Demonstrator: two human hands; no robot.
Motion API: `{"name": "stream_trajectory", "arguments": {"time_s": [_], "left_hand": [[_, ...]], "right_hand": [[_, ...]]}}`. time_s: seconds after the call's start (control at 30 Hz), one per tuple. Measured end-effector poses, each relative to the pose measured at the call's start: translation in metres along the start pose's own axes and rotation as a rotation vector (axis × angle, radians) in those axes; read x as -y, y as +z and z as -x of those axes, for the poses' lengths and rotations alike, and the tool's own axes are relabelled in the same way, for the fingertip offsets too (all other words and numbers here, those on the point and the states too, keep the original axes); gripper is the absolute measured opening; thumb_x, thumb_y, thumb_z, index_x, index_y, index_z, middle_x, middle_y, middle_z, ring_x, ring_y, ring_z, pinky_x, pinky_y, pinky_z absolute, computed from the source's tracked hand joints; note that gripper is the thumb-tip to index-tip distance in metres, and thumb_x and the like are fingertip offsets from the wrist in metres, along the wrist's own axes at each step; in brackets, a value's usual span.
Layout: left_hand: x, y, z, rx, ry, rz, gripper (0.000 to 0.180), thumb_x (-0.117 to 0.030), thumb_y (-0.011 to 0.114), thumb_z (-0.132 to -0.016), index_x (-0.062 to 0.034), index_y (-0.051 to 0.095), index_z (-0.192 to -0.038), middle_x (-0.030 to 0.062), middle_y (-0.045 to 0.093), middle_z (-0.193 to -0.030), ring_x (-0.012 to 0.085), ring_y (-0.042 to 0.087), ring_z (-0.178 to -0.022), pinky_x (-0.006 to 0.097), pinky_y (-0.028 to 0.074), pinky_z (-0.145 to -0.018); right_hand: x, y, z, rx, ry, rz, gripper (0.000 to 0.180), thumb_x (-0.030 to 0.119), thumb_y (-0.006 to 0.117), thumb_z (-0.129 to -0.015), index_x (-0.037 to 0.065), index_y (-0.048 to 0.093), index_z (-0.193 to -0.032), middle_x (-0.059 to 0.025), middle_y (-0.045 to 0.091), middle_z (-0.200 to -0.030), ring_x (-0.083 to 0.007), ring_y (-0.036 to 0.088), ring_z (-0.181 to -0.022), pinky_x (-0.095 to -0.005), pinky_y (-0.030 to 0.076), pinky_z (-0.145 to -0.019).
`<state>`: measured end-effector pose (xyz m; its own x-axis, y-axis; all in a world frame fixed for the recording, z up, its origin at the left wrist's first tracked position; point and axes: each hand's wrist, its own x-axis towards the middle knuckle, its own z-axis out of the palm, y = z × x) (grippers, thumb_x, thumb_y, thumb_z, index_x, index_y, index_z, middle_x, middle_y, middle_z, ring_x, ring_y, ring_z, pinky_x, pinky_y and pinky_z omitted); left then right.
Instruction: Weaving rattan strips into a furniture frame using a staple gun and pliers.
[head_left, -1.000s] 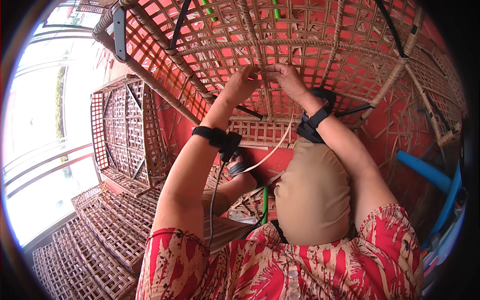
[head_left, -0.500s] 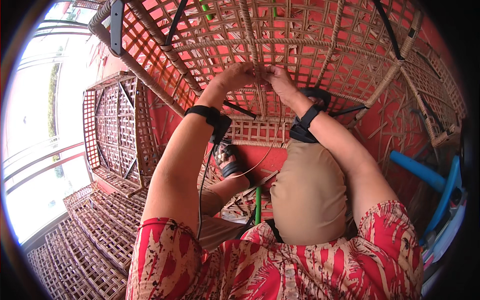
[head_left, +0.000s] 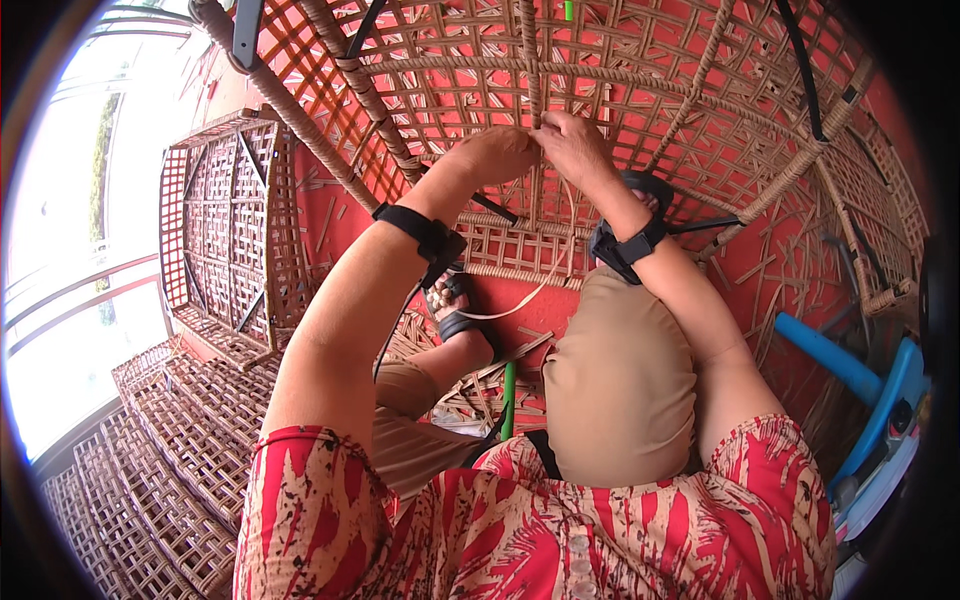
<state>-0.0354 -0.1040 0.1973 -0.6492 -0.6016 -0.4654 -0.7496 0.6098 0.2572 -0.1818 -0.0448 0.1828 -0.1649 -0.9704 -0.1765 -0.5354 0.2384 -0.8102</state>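
Note:
A large woven wicker frame (head_left: pixel 640 120) leans across the far side, with open lattice and wrapped ribs. Both hands meet at its upright middle rib (head_left: pixel 531 60), which is bound with strip. My left hand (head_left: pixel 497 155) is closed against the left side of the rib; its fingertips are largely hidden. Fingers of my right hand (head_left: pixel 578 148) are pinched together on the right side, touching the rib. A thin pale weaving strip (head_left: pixel 573 235) hangs from beneath my right hand and curves down toward my sandalled foot (head_left: pixel 452 305).
Another woven wicker piece (head_left: pixel 230 220) stands at left, above stacked curved woven panels (head_left: pixel 170 450). Loose strip offcuts (head_left: pixel 765 265) litter the red floor. A blue plastic chair-like object (head_left: pixel 850 370) is at right. My bent knee (head_left: pixel 620 370) rises below the frame.
The frame appears shifted up and right in view. My right hand has turned more over the rib, and the hanging strip has swung into a wider, clearer curve.

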Motion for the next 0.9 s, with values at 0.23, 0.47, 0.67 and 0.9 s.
{"name": "stream_trajectory", "arguments": {"time_s": [0.23, 0.47, 0.67, 0.9], "left_hand": [[-0.077, -0.023, 0.106, 0.346, 0.619, -0.156, 0.017, -0.018, 0.059, -0.08, -0.0019, 0.059, -0.082, 0.0157, 0.06, -0.073, 0.031, 0.063, -0.07, 0.04, 0.051, -0.065], [-0.111, -0.128, 0.176, 0.545, 0.785, 0.375, 0.027, -0.023, 0.06, -0.087, 0.001, 0.057, -0.074, 0.016, 0.062, -0.065, 0.0324, 0.061, -0.061, 0.041, 0.046, -0.053], [-0.074, -0.089, 0.123, 0.537, 0.514, 0.988, 0.03, -0.024, 0.058, -0.092, 0.0022, 0.065, -0.08, 0.0053, 0.057, -0.062, 0.0082, 0.053, -0.057, 0.028, 0.043, -0.05], [-0.008, 0.008, 0.005, -0.336, 0.037, 0.706, 0.026, -0.019, 0.063, -0.082, 0.0005, 0.057, -0.097, 0.0077, 0.061, -0.069, 0.0156, 0.059, -0.064, 0.031, 0.047, -0.059]], "right_hand": [[-0.02, 0.014, -0.002, 0.023, -0.038, -0.155, 0.025, 0.024, 0.072, -0.076, 0.003, 0.061, -0.085, -0.0097, 0.066, -0.077, -0.021, 0.065, -0.072, -0.0342, 0.05, -0.066], [-0.027, -0.001, -0.005, 0.114, -0.154, -0.133, 0.022, 0.008, 0.065, -0.082, 0.0, 0.063, -0.102, -0.0073, 0.067, -0.082, -0.0148, 0.065, -0.078, -0.0288, 0.051, -0.071], [-0.056, -0.004, -0.008, 0.231, -0.072, -0.675, 0.025, 0.002, 0.06, -0.084, -0.001, 0.06, -0.109, -0.0034, 0.066, -0.097, -0.0111, 0.063, -0.084, -0.0255, 0.05, -0.072], [-0.051, 0.008, -0.008, 0.23, 0.07, -0.778, 0.025, -0.001, 0.056, -0.086, -0.001, 0.06, -0.11, -0.0029, 0.066, -0.095, -0.0092, 0.063, -0.078, -0.0234, 0.05, -0.064]]}}
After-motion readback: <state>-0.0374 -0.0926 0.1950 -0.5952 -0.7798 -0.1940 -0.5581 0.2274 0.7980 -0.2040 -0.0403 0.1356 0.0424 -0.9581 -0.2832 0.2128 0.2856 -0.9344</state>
